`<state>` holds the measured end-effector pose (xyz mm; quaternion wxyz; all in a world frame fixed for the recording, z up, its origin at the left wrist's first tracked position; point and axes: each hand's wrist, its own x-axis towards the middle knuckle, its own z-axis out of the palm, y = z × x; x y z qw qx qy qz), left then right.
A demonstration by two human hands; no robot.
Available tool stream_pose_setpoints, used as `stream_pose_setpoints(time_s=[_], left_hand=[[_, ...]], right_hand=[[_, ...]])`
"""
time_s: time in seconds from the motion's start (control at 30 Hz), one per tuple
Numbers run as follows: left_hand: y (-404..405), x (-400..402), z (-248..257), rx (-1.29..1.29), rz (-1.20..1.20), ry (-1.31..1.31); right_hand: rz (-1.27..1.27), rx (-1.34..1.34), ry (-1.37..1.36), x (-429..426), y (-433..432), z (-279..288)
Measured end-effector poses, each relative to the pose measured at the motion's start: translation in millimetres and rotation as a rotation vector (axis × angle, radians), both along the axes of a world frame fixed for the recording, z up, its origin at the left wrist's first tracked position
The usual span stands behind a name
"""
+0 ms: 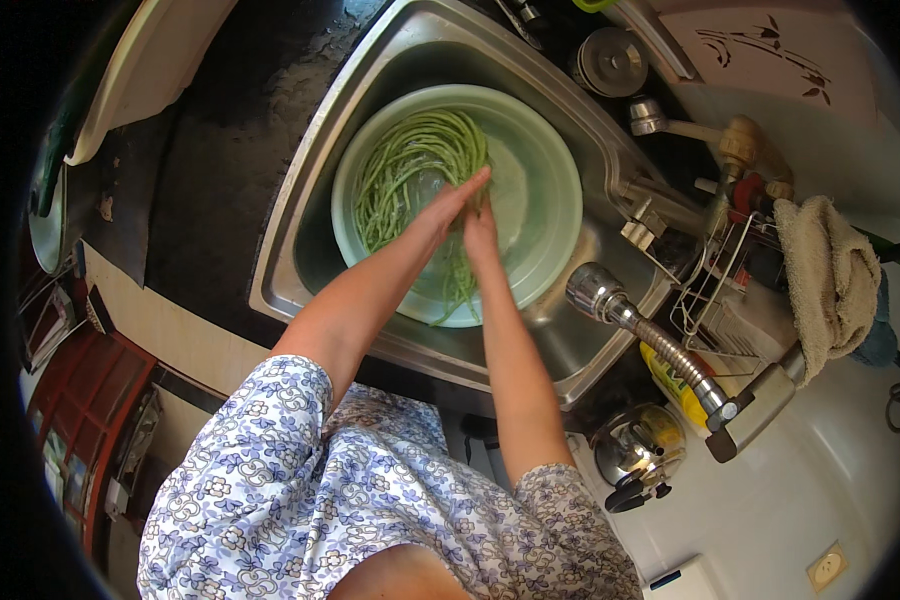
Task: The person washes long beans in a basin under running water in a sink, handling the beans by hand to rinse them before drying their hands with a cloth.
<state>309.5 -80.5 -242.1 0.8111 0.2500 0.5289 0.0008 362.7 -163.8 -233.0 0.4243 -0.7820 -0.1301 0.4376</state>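
Note:
A bundle of green yard-long beans lies curled in a pale green plastic basin that holds water. The basin stands inside a stainless steel sink. My left hand is around the right side of the bundle, its fingers pointing up and to the right. My right hand is close against it, on the same part of the beans. The fingertips are partly hidden among hands and beans. Loose bean ends hang below my hands towards the basin's near rim.
A faucet with a flexible metal neck reaches over the sink's right side. Beyond it are a wire rack, a draped beige towel and a shiny metal kettle. Dark countertop runs along the left.

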Motion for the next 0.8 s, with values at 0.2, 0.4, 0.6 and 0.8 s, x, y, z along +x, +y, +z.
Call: stream_pose_setpoints(time_s=[0.2,0.4,0.6,0.8], left_hand=[[3,-14,21,0.005,0.157,-0.121],[13,-24,25,0.010,0.120,-0.063],[3,-30,-14,0.407,-0.044,0.218],[-5,-3,-8,-0.006,0.018,0.131]], right_hand=[[-0.070,0.104,-0.221,-32,-17,30],[-0.469,0.209,-0.011,7,-33,25],[-0.327,-0.015,-0.226,42,-28,-9],[0.145,-0.163,-0.126,22,-13,-25]])
